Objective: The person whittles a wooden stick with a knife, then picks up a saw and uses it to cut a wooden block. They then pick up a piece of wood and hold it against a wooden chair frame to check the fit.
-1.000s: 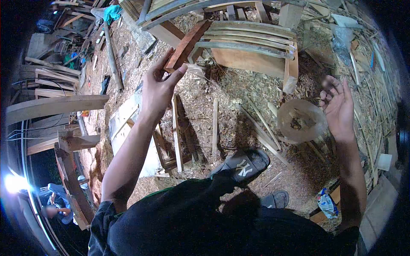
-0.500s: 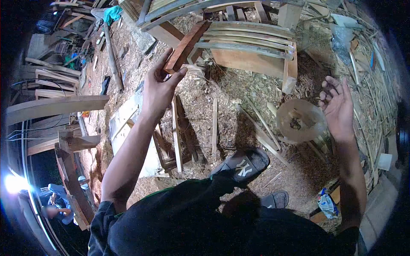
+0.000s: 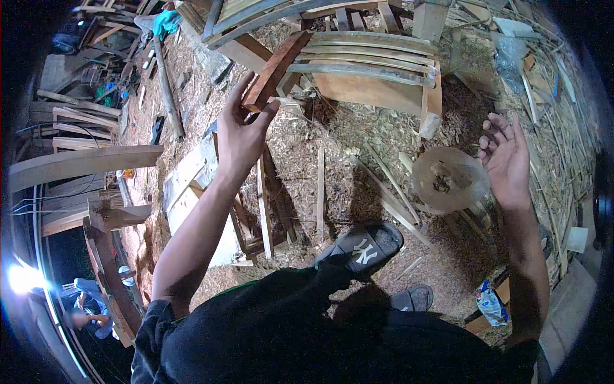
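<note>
My left hand [image 3: 244, 133] grips the near end of a reddish-brown wooden bar [image 3: 278, 72], thumb on one side and fingers on the other. The bar slants away, its far end at a wooden frame [image 3: 368, 50] with several curved, parallel slats. Below the slats, the frame has a broad pale board [image 3: 366, 93] and a square leg [image 3: 432, 107]. My right hand [image 3: 507, 157] is raised with nothing in it, palm turned inward and fingers loosely bent apart. Beside it is a round, pale disc-like object [image 3: 449, 180] with a dark, rough middle.
Wood shavings and loose sticks [image 3: 321, 191] cover the ground. By my left forearm stands a pale board with wooden strips [image 3: 192, 173]. Curved timbers [image 3: 86, 165] lie farther left, near a bright lamp [image 3: 25, 279] and a seated person [image 3: 93, 310]. A plastic packet [image 3: 491, 304] lies at lower right.
My left hand and the end of the reddish-brown bar have shifted very slightly left. My right hand keeps nearly the same pose.
</note>
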Tool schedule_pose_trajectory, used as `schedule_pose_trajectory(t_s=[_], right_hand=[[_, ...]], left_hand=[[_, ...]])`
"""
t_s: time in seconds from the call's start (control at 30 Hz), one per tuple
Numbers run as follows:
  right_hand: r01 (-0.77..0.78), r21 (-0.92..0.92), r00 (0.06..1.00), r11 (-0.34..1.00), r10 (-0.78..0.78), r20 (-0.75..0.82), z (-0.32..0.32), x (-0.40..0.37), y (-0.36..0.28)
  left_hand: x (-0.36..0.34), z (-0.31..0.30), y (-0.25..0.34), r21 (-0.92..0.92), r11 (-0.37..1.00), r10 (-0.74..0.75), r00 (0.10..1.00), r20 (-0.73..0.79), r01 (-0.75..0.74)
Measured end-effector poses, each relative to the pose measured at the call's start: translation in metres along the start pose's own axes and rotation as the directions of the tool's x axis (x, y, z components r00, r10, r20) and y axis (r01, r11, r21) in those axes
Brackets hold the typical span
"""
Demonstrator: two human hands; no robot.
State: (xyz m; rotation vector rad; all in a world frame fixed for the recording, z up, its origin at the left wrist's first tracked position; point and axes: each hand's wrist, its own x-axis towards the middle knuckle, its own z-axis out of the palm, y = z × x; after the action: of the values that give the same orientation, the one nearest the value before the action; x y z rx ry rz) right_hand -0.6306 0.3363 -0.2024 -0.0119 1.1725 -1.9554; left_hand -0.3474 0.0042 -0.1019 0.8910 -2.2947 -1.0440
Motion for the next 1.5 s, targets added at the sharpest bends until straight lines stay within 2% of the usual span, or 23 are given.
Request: schedule_pose_trajectory(t_s=[0.2,0.27,0.3,0.4,0.47,0.6,0.67,0.7,0.77,0.8,0.83,0.87,0.9,0.93,0.97,1.03,1.1,1.17,1.2,1.33,1.5], right_hand=[[0.005,0.008,1.000,1.000,-0.004,-0.003,0.000,0.001,0.002],[0.004,0.002,1.000,1.000,-0.004,0.005,0.000,0.002,0.002],[0.003,-0.004,1.000,1.000,-0.003,0.012,0.000,0.003,0.001],[0.000,-0.004,1.000,1.000,0.000,0.013,0.002,0.002,0.001],[-0.004,-0.004,1.000,1.000,0.004,0.007,0.001,0.002,0.001],[-0.002,-0.004,1.000,1.000,0.002,-0.003,0.001,0.000,0.000],[0.001,-0.005,1.000,1.000,-0.001,-0.003,0.000,0.000,0.001],[0.005,-0.006,1.000,1.000,-0.005,-0.004,0.000,0.000,0.001],[0.002,-0.005,1.000,1.000,-0.002,-0.014,0.000,-0.001,0.000],[-0.001,-0.004,1.000,1.000,0.001,-0.022,0.000,-0.002,0.000],[-0.002,-0.002,1.000,1.000,0.002,-0.022,0.000,-0.002,0.001],[0.000,-0.002,1.000,1.000,0.000,-0.018,-0.002,-0.001,0.001],[0.001,-0.002,1.000,1.000,-0.001,-0.015,-0.002,-0.001,0.001],[0.000,0.000,1.000,1.000,0.000,-0.014,-0.003,-0.002,0.001],[-0.004,-0.006,1.000,1.000,0.004,-0.016,-0.002,-0.002,0.000],[-0.009,-0.012,1.000,1.000,0.009,-0.014,-0.002,-0.002,0.001],[-0.013,-0.015,0.999,1.000,0.013,-0.033,-0.003,-0.001,0.002],[-0.014,-0.021,0.999,1.000,0.014,-0.035,-0.003,0.001,0.003],[-0.015,-0.026,0.999,1.000,0.014,-0.039,-0.003,0.001,0.004],[-0.018,-0.028,1.000,0.999,0.017,-0.020,-0.006,0.002,0.004],[-0.023,-0.029,0.998,0.999,0.022,-0.056,-0.006,0.001,0.008]], left_hand=[[-0.003,0.011,0.010,0.005,0.996,-0.088,0.994,-0.066,0.089],[-0.003,0.016,0.007,0.118,0.993,-0.001,0.985,-0.175,0.022],[-0.002,0.017,0.004,0.116,0.993,-0.001,0.984,-0.176,0.022],[-0.001,0.019,-0.011,0.026,0.998,-0.046,0.982,-0.184,0.051],[0.002,0.019,-0.022,0.024,1.000,0.024,0.980,-0.198,-0.020],[0.000,0.021,-0.027,0.005,0.999,0.040,0.982,-0.186,-0.040],[-0.001,0.020,-0.031,-0.243,0.967,0.033,0.988,-0.151,-0.070],[-0.002,0.019,-0.031,-0.244,0.967,0.034,0.988,-0.150,-0.070],[-0.007,0.015,-0.022,-0.534,0.843,-0.124,0.989,-0.080,0.062],[-0.008,0.013,-0.025,-0.591,0.802,-0.165,0.983,-0.085,0.083],[-0.006,0.004,-0.045,-0.590,0.803,-0.165,0.983,-0.085,0.084],[0.000,-0.005,-0.050,-0.630,0.770,-0.088,0.994,0.056,0.104],[0.002,-0.010,-0.054,-0.671,0.696,-0.252,0.962,0.107,0.257],[0.005,-0.011,-0.033,-0.709,0.587,-0.409,0.899,0.155,0.389],[0.010,-0.016,-0.016,-0.709,0.588,-0.410,0.899,0.154,0.389],[0.018,-0.020,-0.004,-0.680,0.495,-0.547,0.802,0.240,0.541],[0.028,-0.026,-0.010,-0.666,0.489,-0.527,0.799,0.290,0.564],[0.036,-0.028,-0.002,-0.499,0.580,-0.497,0.765,0.410,0.644],[0.039,-0.028,-0.004,-0.493,0.602,-0.435,0.776,0.456,0.628],[0.047,-0.027,-0.006,-0.437,0.605,-0.489,0.743,0.457,0.666],[0.052,-0.027,-0.018,-0.502,0.553,-0.469,0.746,0.473,0.665]])
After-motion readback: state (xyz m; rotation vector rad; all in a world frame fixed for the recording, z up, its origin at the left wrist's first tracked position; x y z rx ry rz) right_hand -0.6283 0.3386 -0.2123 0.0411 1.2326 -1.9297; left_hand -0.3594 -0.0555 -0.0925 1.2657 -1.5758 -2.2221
